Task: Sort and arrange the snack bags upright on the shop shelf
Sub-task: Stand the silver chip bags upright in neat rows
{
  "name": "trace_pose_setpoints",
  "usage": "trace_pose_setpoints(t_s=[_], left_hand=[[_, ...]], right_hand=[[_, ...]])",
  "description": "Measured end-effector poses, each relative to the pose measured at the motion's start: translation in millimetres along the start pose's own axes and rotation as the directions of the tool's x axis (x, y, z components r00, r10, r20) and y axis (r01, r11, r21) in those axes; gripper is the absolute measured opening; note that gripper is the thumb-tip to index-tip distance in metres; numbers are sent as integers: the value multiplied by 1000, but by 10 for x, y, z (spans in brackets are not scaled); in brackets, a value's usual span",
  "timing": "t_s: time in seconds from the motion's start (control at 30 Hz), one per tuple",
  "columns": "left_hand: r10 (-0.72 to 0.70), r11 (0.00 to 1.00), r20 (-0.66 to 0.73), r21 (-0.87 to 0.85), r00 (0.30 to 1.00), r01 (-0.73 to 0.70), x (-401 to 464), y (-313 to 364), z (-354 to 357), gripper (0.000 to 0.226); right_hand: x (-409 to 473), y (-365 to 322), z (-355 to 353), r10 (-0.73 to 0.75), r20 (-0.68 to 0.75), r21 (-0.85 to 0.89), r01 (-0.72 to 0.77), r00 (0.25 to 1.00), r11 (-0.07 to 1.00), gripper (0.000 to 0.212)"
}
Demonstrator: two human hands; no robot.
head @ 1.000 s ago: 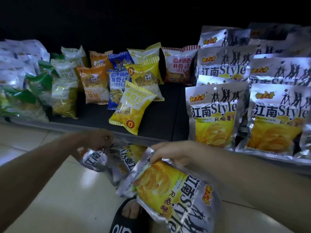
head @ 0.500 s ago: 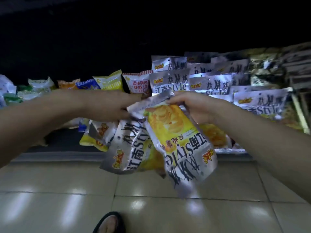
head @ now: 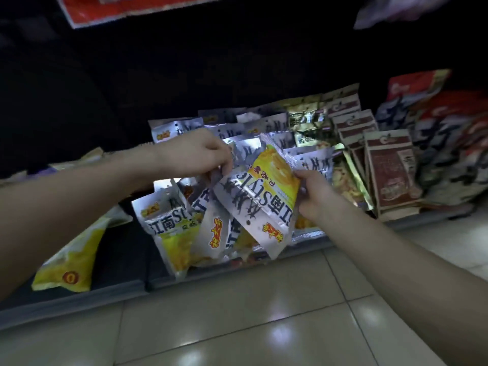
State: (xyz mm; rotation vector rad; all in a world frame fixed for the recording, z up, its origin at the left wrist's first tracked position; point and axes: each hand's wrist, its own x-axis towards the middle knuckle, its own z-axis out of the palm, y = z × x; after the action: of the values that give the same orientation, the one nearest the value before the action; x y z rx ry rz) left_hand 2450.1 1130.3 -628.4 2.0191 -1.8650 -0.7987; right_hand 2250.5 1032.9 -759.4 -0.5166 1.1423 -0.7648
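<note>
With right hand (head: 314,199) fingers pinching the inverted silver bag (head: 260,199) and left hand (head: 196,154) fingers clamping hanging bags (head: 211,228), flip it upright toward the shelf row (head: 266,133) at 12 o'clock.

Silver chip bag (head: 260,204) w/ yellow panel, dark lettering, orange-red logo. Shelf bags behind (head: 184,128): same silver/yellow. Bag at left (head: 71,257): yellow & white, red circle. Packs at right (head: 390,170): brown-maroon w/ tan borders. Floor tiles (head: 237,326): pale beige, glossy.
</note>
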Motion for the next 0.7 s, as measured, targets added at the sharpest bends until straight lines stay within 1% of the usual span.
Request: trace_pose_setpoints(t_s=[0.07, 0.13, 0.2, 0.27, 0.3, 0.37, 0.47, 0.57, 0.6, 0.63, 0.7], left_hand=[[11, 1000, -124, 5, 992, -10, 126, 67, 53, 35], [13, 1000, -179, -10, 984, -15, 216, 119, 90, 40], [33, 999, -192, 13, 981, -31, 276, 189, 121, 54], [57, 998, -165, 39, 985, -52, 335, 263, 128, 71], [61, 998, -161, 43, 985, -55, 374, 284, 120, 73], [49, 999, -160, 27, 986, -45, 460, 316, 88, 65], [-9, 998, -157, -65, 988, -2, 527, 392, -2, 39], [-71, 953, -156, -302, 985, 20, 531, 447, -76, 20], [-87, 941, -170, -338, 982, 25, 527, 451, -92, 19], [-95, 944, -185, -330, 978, 29, 531, 442, -110, 20], [-104, 967, -213, -250, 971, 49, 540, 419, -144, 19]], right_hand=[[67, -39, -98, -5, -62, 20, 6, 998, 1000, 18], [118, -102, -168, -4, -94, 65, 10, 996, 998, 20], [92, -187, -184, 3, -122, 94, 9, 993, 996, 16], [109, -250, -202, 11, -128, 119, 4, 992, 993, 18], [122, -279, -207, 22, -138, 123, -5, 990, 992, 20], [148, -342, -205, 50, -147, 158, -26, 988, 987, 24], [133, -448, -153, 87, -180, 205, -49, 980, 977, 20], [106, -534, -107, 102, -183, 229, -59, 978, 972, 23], [94, -555, -84, 102, -185, 232, -57, 977, 971, 24], [94, -570, -63, 99, -186, 227, -55, 977, 972, 26], [57, -598, 11, 113, -159, 249, -71, 981, 966, 28]])
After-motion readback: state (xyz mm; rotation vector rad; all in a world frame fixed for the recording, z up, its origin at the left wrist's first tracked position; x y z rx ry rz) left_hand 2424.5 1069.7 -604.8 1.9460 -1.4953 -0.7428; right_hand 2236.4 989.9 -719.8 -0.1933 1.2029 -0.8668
